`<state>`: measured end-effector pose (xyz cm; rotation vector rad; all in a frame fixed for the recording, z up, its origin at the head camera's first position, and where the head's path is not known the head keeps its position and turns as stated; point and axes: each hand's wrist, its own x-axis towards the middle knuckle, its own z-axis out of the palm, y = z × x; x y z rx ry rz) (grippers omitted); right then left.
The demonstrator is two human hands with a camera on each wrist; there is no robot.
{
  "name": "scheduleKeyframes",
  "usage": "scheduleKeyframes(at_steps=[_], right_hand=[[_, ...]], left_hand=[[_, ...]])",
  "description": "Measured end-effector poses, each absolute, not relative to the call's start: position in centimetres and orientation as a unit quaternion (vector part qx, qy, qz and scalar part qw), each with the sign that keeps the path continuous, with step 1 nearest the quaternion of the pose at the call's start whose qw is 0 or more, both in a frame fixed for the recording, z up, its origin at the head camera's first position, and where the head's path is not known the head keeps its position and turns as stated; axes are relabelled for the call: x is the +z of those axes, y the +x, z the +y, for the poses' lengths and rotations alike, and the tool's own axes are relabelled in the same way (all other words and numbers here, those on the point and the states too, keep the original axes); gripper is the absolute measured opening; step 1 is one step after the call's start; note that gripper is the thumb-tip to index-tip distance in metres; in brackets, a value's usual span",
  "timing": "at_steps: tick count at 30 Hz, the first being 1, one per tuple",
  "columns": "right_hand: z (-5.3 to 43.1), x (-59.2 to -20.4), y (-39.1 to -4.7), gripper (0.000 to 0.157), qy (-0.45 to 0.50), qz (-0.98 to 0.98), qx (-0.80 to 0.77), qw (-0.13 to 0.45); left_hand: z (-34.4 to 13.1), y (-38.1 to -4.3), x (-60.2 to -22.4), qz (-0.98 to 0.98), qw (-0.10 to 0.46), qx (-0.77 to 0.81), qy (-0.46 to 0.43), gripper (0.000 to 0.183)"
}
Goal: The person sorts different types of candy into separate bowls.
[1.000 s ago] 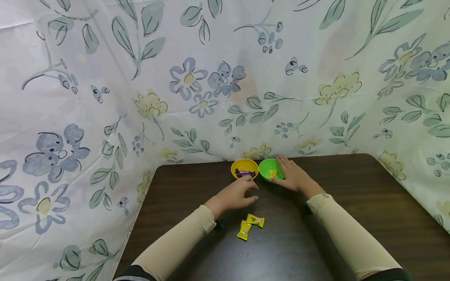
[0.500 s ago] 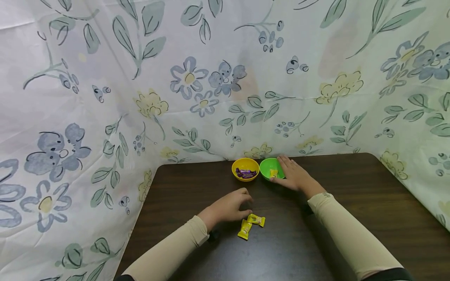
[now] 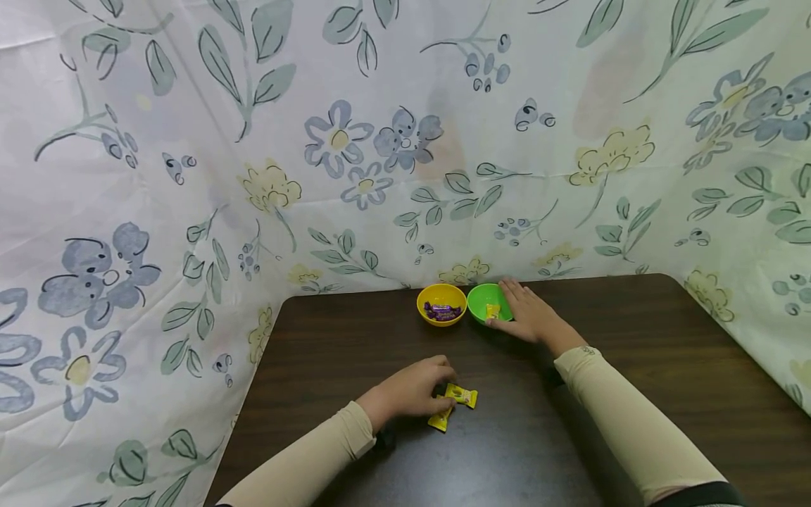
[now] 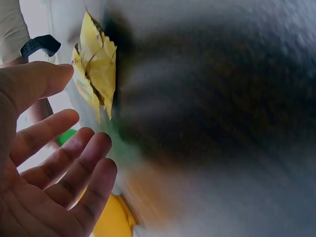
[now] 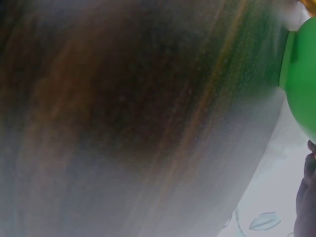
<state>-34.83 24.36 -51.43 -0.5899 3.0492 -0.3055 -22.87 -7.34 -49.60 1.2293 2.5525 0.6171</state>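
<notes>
Two yellow-wrapped candies lie close together on the dark table: one candy (image 3: 463, 396) by my left fingertips, the other candy (image 3: 439, 421) partly under my thumb. My left hand (image 3: 412, 389) hovers at them, fingers loosely bent and spread. In the left wrist view a candy (image 4: 100, 69) sits just beyond the thumb tip, with nothing gripped. My right hand (image 3: 532, 315) rests against the right side of a green bowl (image 3: 480, 296), fingers straight and thumb at the near rim. That bowl contains a yellow-wrapped candy (image 3: 493, 310). Mostly outside the right wrist view, the right hand shows only dark fingers beside the bowl.
A yellow bowl (image 3: 441, 323) with purple-wrapped candies (image 3: 442, 311) stands directly left of the green one. Both are near the back edge of the brown wooden table (image 3: 342, 331). Behind hangs a floral cloth (image 3: 380, 232), which also covers the left and right sides.
My left hand has drawn back from the yellow bowl toward me and down to the two yellow candies. The right hand stays at the green bowl.
</notes>
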Motion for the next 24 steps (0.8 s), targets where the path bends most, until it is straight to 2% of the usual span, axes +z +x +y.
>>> scheduleKeyframes(at_steps=[24], right_hand=[[24.3,-51.1,-34.6,0.107,-0.189,0.977,-0.102,0.012]], left_hand=[[-5.6,-22.7,-50.4,0.888,0.087,0.153,0.425,0.034]])
